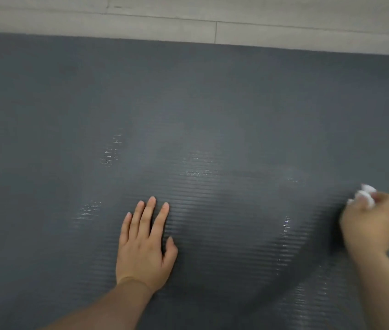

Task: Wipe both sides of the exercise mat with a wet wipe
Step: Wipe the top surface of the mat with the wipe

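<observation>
Exercise mat [188, 103] lies flat w/ bare ribbed surface across centre, left & far side up to its edge at the pale floor [284, 32]. Only things on it: left hand [144, 244] flat near centre-bottom, right hand [371, 222] w/ crumpled wet wipe [365, 194] at right edge. Wide open strip btwn the two hands.

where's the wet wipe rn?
Head view, far right: the wet wipe is bunched in the right hand, on the dark ribbed exercise mat, well right of the flat left hand.
</observation>
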Demonstrator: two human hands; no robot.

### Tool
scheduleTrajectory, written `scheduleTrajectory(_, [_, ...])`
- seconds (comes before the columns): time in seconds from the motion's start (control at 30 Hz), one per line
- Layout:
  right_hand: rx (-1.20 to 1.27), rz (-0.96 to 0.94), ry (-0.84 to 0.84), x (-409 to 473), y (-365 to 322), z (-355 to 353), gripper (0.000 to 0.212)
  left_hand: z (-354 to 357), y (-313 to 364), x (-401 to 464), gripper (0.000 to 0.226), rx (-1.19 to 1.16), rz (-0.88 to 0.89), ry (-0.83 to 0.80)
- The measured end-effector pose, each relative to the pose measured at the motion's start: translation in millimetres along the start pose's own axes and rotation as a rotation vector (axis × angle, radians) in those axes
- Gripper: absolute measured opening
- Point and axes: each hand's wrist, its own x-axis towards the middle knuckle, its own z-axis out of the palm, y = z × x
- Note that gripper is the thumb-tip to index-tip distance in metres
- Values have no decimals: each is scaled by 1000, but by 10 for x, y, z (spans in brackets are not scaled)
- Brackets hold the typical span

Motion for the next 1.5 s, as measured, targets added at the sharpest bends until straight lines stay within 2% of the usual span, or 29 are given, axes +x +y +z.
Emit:
scheduleTrajectory(0.03, [-2, 95, 48, -40, 7, 39, 26, -5, -7, -2, 67, 10, 0, -8])
scheduleTrajectory(0.07, [52, 79, 77, -159, -133, 188, 24, -18, -12, -1, 67, 16, -2, -13])
scheduleTrajectory(0.17, [191, -329, 5, -710, -826, 760, 21, -57, 10, 15, 64, -54, -21, -22])
scheduleTrajectory(0.23, [159, -449, -69, -908, -1027, 1010, 19, -94, -17, 7, 62, -137, 3, -22])
scheduleTrajectory(0.33, [96, -470, -89, -901, -1051, 1045, 19, -213, -353, 95, 65, -230, 61, -14])
scheduleTrajectory(0.4, [55, -496, -92, -884, -1057, 1020, 20, -290, -716, 297, 70, -171, -58, 46])
scheduleTrajectory(0.47, [42, -434, -79, -884, -1112, 1011, 20, -340, -933, 451, 72, -70, -195, 49])
scheduleTrajectory(0.53, [75, -298, -32, -1031, -1288, 1020, 20, -299, -940, 510, 69, -21, -180, 23])
scheduleTrajectory(0.57, [85, -326, -52, -1217, -1446, 1058, 21, -283, -936, 481, 69, -9, -166, 20])
scheduleTrajectory(0.63, [49, -642, -206, -1802, -1858, 1241, 26, -315, -942, 458, 68, -28, -156, 22])
scheduleTrajectory(0.7, [-13, -1032, -488, -2370, -2233, 1454, 30, -317, -987, 482, 68, -19, -158, 30])
scheduleTrajectory(0.73, [-15, -1159, -617, -2458, -2340, 1504, 31, -308, -994, 489, 68, -9, -154, 36])
scheduleTrajectory(0.77, [-15, -1223, -662, -2359, -2358, 1516, 33, -313, -991, 500, 68, -21, -151, 33])
scheduleTrajectory(0.83, [-7, -1139, -549, -1872, -2108, 1343, 33, -318, -1007, 495, 68, -32, -140, 34])
scheduleTrajectory(0.9, [-98, -940, -348, -1259, -1580, 998, 29, -315, -1018, 497, 68, -14, -143, 34])
scheduleTrajectory(0.93, [-146, -793, -262, -922, -1279, 775, 26, -318, -1007, 499, 69, -4, -149, 30])
scheduleTrajectory(1.0, [-158, -359, -147, -342, -751, 391, 24, -323, -985, 512, 69, 3, -154, 27])
scheduleTrajectory(1.07, [-127, 42, -34, -51, -558, 223, 34, -326, -976, 532, 69, 10, -163, 21])
scheduleTrajectory(1.1, [-104, 123, -16, -50, -613, 272, 35, -329, -964, 533, 70, 19, -161, 16])
scheduleTrajectory(1.13, [-68, 116, -22, -145, -764, 378, 31, -337, -958, 529, 70, 25, -160, 14])
scheduleTrajectory(1.2, [-37, -89, -77, -543, -1162, 641, 22, -357, -963, 520, 70, 26, -168, 3])
scheduleTrajectory(1.27, [2, -426, -210, -1127, -1566, 930, 22, -366, -970, 510, 70, 15, -162, 7])
scheduleTrajectory(1.37, [15, -1007, -626, -1835, -1977, 1133, 35, -352, -955, 519, 70, 1, -140, 46])
scheduleTrajectory(1.43, [1, -1186, -829, -1881, -2046, 1146, 28, -348, -961, 528, 70, -3, -130, 53])
scheduleTrajectory(1.5, [6, -1228, -794, -1655, -2000, 1117, 23, -354, -992, 537, 70, -1, -123, 52])
